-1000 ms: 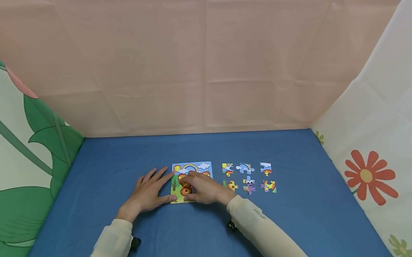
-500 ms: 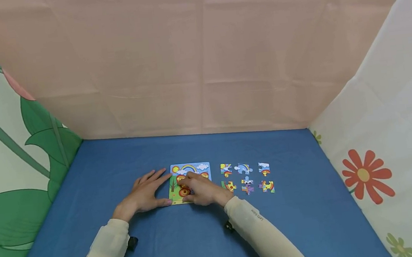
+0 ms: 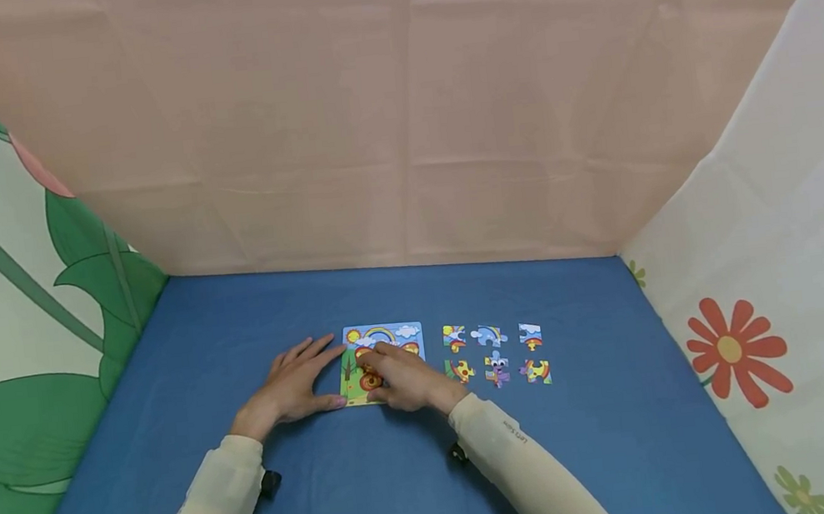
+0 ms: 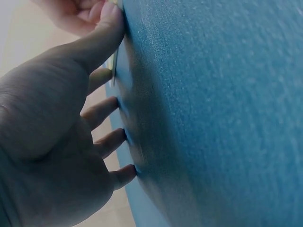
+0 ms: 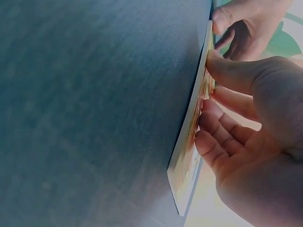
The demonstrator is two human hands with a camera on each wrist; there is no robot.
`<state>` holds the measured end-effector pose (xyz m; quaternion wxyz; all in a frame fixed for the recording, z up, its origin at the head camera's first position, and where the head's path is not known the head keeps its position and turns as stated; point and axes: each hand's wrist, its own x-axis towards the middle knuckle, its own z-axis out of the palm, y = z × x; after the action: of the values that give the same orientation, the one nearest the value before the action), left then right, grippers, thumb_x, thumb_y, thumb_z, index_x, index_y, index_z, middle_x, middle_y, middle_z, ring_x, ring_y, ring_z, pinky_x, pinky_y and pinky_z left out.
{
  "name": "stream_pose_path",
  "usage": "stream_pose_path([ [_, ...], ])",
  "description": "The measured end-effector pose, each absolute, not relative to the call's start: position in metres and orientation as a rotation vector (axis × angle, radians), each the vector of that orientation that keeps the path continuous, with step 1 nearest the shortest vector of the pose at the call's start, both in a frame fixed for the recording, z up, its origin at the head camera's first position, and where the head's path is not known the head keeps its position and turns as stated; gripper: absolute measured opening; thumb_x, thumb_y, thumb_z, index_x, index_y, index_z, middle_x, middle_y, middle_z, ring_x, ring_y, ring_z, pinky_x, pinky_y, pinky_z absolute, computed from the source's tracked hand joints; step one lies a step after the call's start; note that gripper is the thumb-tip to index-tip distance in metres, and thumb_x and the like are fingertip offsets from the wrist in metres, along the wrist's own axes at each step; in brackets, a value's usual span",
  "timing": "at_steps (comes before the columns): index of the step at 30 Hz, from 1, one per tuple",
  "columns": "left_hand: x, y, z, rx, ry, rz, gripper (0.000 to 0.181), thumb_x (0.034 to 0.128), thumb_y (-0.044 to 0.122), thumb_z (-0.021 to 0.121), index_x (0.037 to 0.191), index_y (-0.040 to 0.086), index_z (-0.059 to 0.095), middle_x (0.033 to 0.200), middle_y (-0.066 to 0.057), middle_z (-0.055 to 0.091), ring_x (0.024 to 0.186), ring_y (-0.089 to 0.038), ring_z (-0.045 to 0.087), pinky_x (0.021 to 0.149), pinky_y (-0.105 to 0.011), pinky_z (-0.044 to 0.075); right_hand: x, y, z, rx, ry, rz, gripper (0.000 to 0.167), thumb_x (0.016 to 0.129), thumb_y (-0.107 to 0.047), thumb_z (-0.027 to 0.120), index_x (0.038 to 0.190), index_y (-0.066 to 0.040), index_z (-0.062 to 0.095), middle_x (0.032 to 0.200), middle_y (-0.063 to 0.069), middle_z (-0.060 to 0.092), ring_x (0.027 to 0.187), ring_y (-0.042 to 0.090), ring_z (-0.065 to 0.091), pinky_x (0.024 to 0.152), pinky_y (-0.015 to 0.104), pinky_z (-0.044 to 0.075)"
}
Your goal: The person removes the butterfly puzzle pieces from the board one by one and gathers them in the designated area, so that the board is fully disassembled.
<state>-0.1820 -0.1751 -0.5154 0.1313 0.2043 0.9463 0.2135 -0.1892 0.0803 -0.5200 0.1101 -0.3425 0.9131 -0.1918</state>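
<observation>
A square puzzle board with a sun, rainbow and clouds lies flat on the table. At its left side my left hand is spread, thumb at the near left corner and index finger along the edge; the other fingertips touch the cloth. Over the board's middle, my right hand has thumb and index finger at either side of a puzzle piece, seemingly pinching it. In the right wrist view a piece sticks up slightly by the index fingertip, and the other fingers curl against the board. My right hand covers much of the picture.
Right of the board lie several loose puzzle pieces in two rows, among them a rainbow piece, a purple piece and a yellow one. Blue cloth covers the table. Fabric walls stand at the back and sides.
The head view shifts slightly. Both hands keep nearly the same places at the board, and the loose pieces stay where they lay.
</observation>
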Motion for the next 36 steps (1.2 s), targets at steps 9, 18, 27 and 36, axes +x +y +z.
stream_pose_path([
  [9, -0.186, -0.182, -0.526, 0.628, 2.742, 0.723, 0.093, 0.0949, 0.055, 0.089, 0.172, 0.019, 0.05, 0.185, -0.022, 0.033, 0.168, -0.062, 0.025, 0.127, -0.087, 0.022, -0.189, 0.082, -0.523, -1.003, 2.704, -0.578, 0.059, 0.109, -0.033, 0.079, 0.16, -0.016, 0.057, 0.14, 0.006, 0.067, 0.112, 0.015, 0.065, 0.101, 0.036, 0.06],
  [18, -0.186, -0.18, -0.521, 0.615, 2.718, 0.693, 0.094, 0.0949, 0.057, 0.088, 0.172, 0.02, 0.05, 0.185, -0.022, 0.032, 0.168, -0.064, 0.023, 0.128, -0.089, 0.021, -0.188, 0.084, -0.524, -0.94, 2.701, -0.71, 0.06, 0.106, -0.031, 0.084, 0.158, -0.016, 0.057, 0.14, 0.005, 0.073, 0.112, 0.014, 0.07, 0.099, 0.035, 0.061],
  [27, -0.183, -0.176, -0.517, 0.586, 2.721, 0.642, 0.092, 0.0972, 0.046, 0.09, 0.173, 0.015, 0.048, 0.185, -0.024, 0.031, 0.169, -0.062, 0.024, 0.13, -0.086, 0.023, -0.191, 0.085, -0.526, -0.96, 2.721, -0.815, 0.036, 0.107, -0.025, 0.081, 0.139, -0.016, 0.067, 0.117, 0.0, 0.073, 0.093, 0.008, 0.064, 0.081, 0.026, 0.056],
  [36, -0.186, -0.181, -0.529, 0.608, 2.723, 0.72, 0.094, 0.0952, 0.05, 0.09, 0.173, 0.018, 0.049, 0.186, -0.022, 0.031, 0.17, -0.062, 0.021, 0.13, -0.088, 0.019, -0.192, 0.087, -0.525, -0.976, 2.602, -1.052, 0.017, 0.112, -0.015, 0.073, 0.127, -0.01, 0.07, 0.103, 0.0, 0.074, 0.087, 0.004, 0.065, 0.08, 0.022, 0.057],
])
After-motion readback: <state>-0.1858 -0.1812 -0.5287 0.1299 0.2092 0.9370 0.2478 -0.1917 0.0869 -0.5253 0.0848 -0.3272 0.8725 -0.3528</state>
